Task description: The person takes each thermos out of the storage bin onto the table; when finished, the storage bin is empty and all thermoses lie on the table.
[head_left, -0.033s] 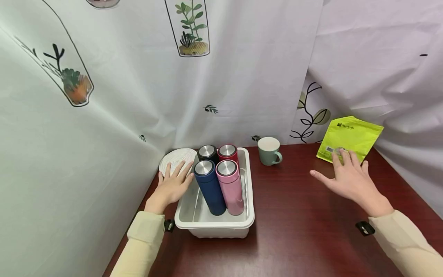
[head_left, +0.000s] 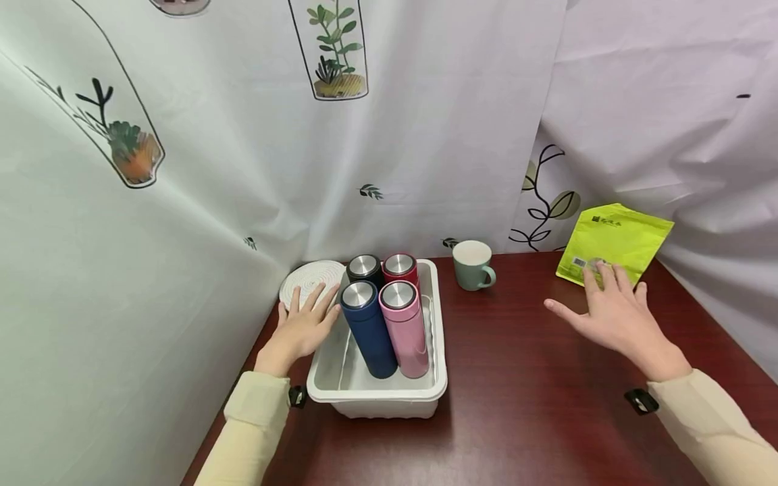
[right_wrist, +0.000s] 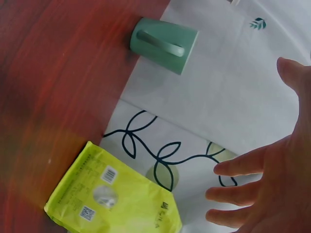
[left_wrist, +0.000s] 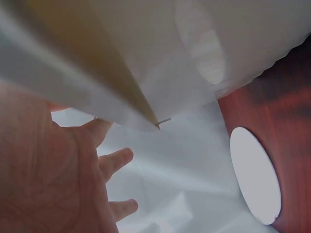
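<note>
My left hand [head_left: 302,329] hovers with fingers spread at the left side of a white plastic basin [head_left: 389,395]. No object is in its grasp; whether it touches the rim I cannot tell. Inside the basin several tumblers with silver-topped lids stand close together: a blue one [head_left: 372,337] and a pink one [head_left: 407,337] in front, a black one [head_left: 365,266] and a red one [head_left: 401,265] behind. On the right, my right hand [head_left: 623,320] is held above the table, fingers apart and holding nothing, near a yellow-green pouch [right_wrist: 121,194].
Behind the left hand lies a round white woven mat [head_left: 313,277], its edge showing as a pale oval in the left wrist view. A green mug [head_left: 472,266] stands at the back of the dark red table [head_left: 510,405]. Printed white cloth [head_left: 437,135] hangs around the back and sides.
</note>
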Available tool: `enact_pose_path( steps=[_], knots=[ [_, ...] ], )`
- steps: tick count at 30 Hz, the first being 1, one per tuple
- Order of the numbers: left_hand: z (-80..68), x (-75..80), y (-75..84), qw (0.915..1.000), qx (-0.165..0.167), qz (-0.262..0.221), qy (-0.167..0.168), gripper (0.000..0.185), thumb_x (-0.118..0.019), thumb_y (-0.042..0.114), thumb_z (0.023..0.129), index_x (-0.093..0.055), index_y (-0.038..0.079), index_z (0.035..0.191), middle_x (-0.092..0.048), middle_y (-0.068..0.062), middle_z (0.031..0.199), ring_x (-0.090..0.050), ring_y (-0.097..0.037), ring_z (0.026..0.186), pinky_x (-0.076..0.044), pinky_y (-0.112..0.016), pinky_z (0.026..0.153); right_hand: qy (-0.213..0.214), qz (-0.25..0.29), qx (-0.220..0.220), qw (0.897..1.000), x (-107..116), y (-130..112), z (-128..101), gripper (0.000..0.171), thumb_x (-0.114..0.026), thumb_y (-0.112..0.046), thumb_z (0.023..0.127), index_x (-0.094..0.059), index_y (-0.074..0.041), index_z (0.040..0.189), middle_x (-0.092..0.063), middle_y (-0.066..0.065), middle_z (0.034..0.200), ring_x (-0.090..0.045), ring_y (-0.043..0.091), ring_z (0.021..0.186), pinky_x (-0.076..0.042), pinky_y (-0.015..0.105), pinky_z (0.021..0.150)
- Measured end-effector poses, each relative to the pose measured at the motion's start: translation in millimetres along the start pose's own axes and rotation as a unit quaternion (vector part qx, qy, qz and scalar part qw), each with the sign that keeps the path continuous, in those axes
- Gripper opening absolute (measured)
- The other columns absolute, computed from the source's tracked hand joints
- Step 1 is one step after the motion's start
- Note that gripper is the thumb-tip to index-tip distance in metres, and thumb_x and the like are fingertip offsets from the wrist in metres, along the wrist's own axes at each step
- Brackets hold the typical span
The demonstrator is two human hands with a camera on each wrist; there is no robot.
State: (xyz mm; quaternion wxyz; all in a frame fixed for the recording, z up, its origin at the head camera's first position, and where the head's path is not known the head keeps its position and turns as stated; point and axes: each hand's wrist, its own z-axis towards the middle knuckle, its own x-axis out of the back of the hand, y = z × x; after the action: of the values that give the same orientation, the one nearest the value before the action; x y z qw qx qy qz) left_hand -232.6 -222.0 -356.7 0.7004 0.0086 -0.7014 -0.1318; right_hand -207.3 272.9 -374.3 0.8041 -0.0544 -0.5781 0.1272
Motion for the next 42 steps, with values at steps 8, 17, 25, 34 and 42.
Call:
enact_pose_path(
  steps=[8,17,25,34,42],
  knots=[
    [0.5,7.1,-8.5,0.9994,-0.008,-0.032,0.007,0.07,-0.042,0.049,0.091,-0.024,0.006,0.143,-0.024,-0.025,0.142,-0.024,-0.045,0.127,-0.023,-0.059,0.096,0.018,0.041,0.002,0.999,-3,-1,1,0.093,-0.05,-0.063,0.08,-0.035,0.013,0.131,-0.028,0.034,0.134,-0.017,0.049,0.125,-0.008,0.063,0.097],
    [-2.6,3.5,-25.0,0.9866,0.013,-0.162,-0.021,0.034,-0.061,0.032,0.085,-0.069,0.002,0.099,-0.064,-0.004,0.07,-0.06,-0.018,0.064,-0.047,-0.032,0.06,0.043,0.111,-0.04,0.992,-6,-6,-3,0.079,-0.051,-0.059,0.082,-0.044,0.005,0.127,-0.042,0.031,0.125,-0.034,0.048,0.114,-0.025,0.059,0.088],
    [-0.3,1.0,-22.5,0.9832,0.035,-0.179,-0.014,0.021,-0.064,0.022,0.083,-0.071,0.002,0.086,-0.059,-0.001,0.058,-0.056,-0.017,0.052,-0.044,-0.029,0.051,0.066,0.142,-0.053,0.986,-17,-13,-1,0.073,-0.053,-0.058,0.081,-0.05,0.002,0.123,-0.048,0.025,0.121,-0.041,0.042,0.112,-0.028,0.057,0.086],
    [-0.8,-1.6,-19.4,0.9811,0.048,-0.186,-0.025,0.022,-0.064,0.022,0.083,-0.071,0.002,0.089,-0.06,-0.003,0.062,-0.056,-0.018,0.055,-0.043,-0.029,0.052,0.076,0.171,-0.047,0.981,-36,-30,-4,0.071,-0.057,-0.058,0.079,-0.052,-0.001,0.121,-0.051,0.02,0.12,-0.044,0.039,0.11,-0.031,0.054,0.087],
    [2.6,-3.1,-16.2,0.9766,0.055,-0.207,-0.024,0.023,-0.065,0.021,0.083,-0.07,0.001,0.093,-0.064,-0.005,0.071,-0.058,-0.018,0.059,-0.045,-0.029,0.054,0.091,0.184,-0.031,0.978,-52,-45,-6,0.072,-0.06,-0.057,0.077,-0.053,0.0,0.12,-0.053,0.018,0.117,-0.047,0.037,0.108,-0.032,0.052,0.087]
  ],
)
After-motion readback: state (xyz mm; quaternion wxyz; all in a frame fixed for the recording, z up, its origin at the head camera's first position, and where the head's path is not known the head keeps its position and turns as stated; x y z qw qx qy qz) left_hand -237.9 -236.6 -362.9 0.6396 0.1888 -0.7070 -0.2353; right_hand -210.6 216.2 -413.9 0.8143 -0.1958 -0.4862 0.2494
